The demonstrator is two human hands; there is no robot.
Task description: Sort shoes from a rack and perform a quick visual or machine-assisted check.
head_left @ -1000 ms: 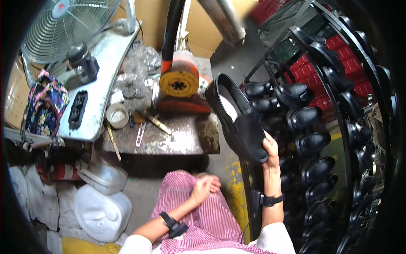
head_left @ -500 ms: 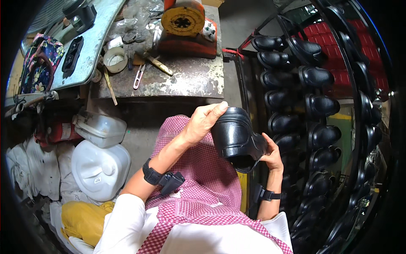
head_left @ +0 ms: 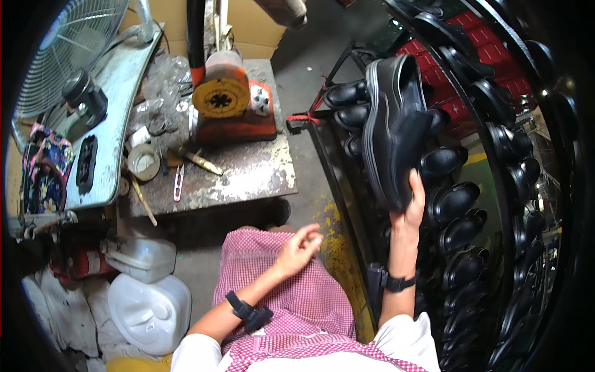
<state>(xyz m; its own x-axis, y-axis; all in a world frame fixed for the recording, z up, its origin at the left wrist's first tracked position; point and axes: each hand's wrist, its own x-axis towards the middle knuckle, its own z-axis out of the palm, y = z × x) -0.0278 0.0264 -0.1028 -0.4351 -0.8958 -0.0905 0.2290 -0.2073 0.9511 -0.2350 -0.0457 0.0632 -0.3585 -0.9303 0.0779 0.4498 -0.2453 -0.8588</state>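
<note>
A black leather shoe is raised in front of the rack on the right, its toe pointing down toward me and its opening at the far end. My right hand is closed around the toe end, thumb on the upper; its other fingers are hidden under the shoe. Over my checked apron, my left hand hovers with fingers loosely bent and apart, nothing visible in it. Behind the raised shoe, rows of similar black shoes fill the rack.
To the left front stands a worn workbench with an orange machine, a tape roll, a hammer and pink snips. White plastic containers lie at lower left. A fan is at far left.
My left hand has let go of the shoe and drawn down over the apron. My right hand has carried the shoe up and right to the rack, and the view has turned rightward.
</note>
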